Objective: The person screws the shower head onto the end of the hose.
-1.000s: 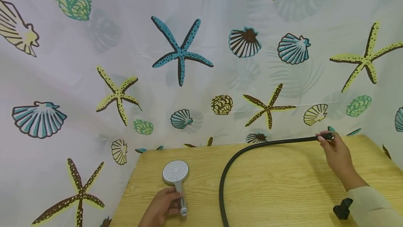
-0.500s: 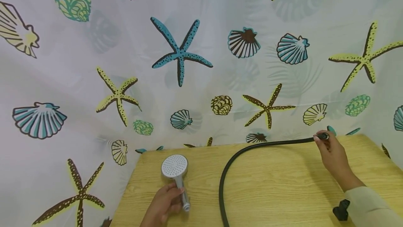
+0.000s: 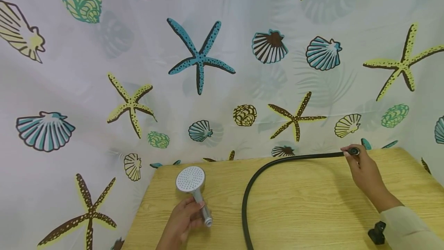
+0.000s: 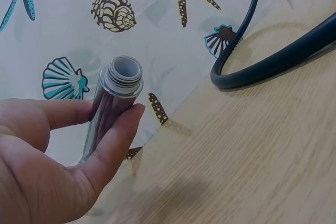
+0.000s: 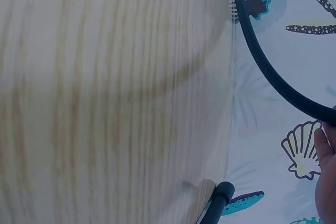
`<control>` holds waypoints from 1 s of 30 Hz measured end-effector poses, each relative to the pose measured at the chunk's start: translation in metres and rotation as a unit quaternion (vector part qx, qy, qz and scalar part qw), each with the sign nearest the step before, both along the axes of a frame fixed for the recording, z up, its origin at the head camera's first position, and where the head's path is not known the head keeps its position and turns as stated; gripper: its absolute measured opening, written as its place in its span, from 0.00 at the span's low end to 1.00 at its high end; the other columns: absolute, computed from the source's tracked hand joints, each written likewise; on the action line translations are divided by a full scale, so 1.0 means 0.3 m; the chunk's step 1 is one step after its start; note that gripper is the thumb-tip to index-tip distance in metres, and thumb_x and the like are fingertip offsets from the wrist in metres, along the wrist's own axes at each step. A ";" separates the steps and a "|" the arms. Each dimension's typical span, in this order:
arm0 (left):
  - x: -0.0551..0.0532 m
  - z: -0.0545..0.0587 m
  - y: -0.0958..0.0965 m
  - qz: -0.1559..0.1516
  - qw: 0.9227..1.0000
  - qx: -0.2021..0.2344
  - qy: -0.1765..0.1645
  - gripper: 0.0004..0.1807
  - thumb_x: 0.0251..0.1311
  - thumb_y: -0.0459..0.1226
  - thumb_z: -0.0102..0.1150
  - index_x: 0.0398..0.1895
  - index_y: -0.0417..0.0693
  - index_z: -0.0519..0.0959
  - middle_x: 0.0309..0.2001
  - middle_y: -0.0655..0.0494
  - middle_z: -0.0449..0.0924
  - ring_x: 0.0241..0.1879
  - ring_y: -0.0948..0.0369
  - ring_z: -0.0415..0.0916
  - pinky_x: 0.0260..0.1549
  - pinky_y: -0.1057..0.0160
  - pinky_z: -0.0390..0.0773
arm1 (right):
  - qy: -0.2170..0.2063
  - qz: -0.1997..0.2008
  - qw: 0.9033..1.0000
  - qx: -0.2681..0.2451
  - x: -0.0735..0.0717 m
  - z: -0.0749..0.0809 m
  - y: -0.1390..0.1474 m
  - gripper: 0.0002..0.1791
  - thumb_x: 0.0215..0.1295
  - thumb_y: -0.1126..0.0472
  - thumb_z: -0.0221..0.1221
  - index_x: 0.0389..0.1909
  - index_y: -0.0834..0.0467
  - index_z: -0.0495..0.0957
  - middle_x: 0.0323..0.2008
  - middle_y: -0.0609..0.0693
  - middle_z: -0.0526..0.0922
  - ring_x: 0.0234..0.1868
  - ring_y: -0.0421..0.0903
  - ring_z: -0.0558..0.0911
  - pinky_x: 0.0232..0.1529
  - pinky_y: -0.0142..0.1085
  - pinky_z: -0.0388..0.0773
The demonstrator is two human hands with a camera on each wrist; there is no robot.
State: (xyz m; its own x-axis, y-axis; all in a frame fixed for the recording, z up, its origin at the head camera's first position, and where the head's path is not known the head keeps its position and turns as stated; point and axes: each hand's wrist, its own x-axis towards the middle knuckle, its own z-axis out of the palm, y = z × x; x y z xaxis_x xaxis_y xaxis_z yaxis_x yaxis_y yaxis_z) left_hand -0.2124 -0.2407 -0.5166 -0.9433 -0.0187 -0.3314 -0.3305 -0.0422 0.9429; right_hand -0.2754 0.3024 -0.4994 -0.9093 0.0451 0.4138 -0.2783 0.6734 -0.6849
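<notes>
My left hand [image 3: 185,219] grips the handle of a silver shower head [image 3: 190,179] with a white, dotted spray face, tilted up over the table's left side. In the left wrist view, thumb and fingers pinch the handle [image 4: 102,116], whose hollow threaded end faces the camera. At the far right, my right hand [image 3: 368,177] pinches a black shower hose [image 3: 277,161] close to its end fitting [image 3: 353,151], which faces the head camera. From there the hose curves left and down past the table's front. The right wrist view catches only part of the right hand [image 5: 326,177] beside the hose.
A small black plastic piece [image 3: 377,232] lies on the wooden table [image 3: 305,203] near my right sleeve [image 3: 409,223]. A pale curtain [image 3: 222,88] printed with shells and starfish surrounds the table at the back and sides. A dark cylindrical end [image 5: 223,192] shows low in the right wrist view.
My left hand has raised the shower head slightly, and its lower end has swung right. The right hand has shifted a little left, turning the hose end more toward the head camera.
</notes>
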 end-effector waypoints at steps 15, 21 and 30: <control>0.005 0.031 0.053 0.013 0.999 0.030 0.024 0.42 0.67 0.38 0.62 0.76 0.33 0.52 0.63 0.39 0.75 0.47 0.57 0.84 0.42 0.62 0.90 | 0.007 0.022 0.999 0.034 0.023 -0.017 -0.007 0.19 0.83 0.53 0.41 0.58 0.64 0.65 0.54 0.65 0.74 0.61 0.72 0.74 0.53 0.71 0.76; 0.008 0.037 0.074 -0.006 0.999 0.043 0.026 0.44 0.67 0.39 0.63 0.76 0.32 0.50 0.64 0.39 0.74 0.47 0.58 0.84 0.39 0.66 0.88 | -0.004 0.024 0.998 0.058 0.029 -0.024 -0.001 0.18 0.83 0.53 0.42 0.58 0.64 0.64 0.51 0.64 0.76 0.55 0.67 0.77 0.47 0.65 0.79; 0.012 0.041 0.115 -0.004 0.997 0.068 0.030 0.44 0.65 0.36 0.65 0.77 0.36 0.50 0.68 0.36 0.69 0.49 0.56 0.84 0.46 0.58 0.90 | -0.041 0.035 0.992 0.115 0.039 -0.016 -0.015 0.18 0.83 0.53 0.42 0.56 0.65 0.65 0.49 0.64 0.78 0.51 0.62 0.80 0.43 0.56 0.81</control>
State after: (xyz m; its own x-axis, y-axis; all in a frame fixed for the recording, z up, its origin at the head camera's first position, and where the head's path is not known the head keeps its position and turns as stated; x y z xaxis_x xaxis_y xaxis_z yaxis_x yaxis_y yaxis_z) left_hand -0.2087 -0.2062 -0.5042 -0.9616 0.0304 -0.2729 -0.2740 -0.1691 0.9467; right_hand -0.2637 0.2979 -0.5041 -0.9376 -0.1065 0.3309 -0.2799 0.7958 -0.5370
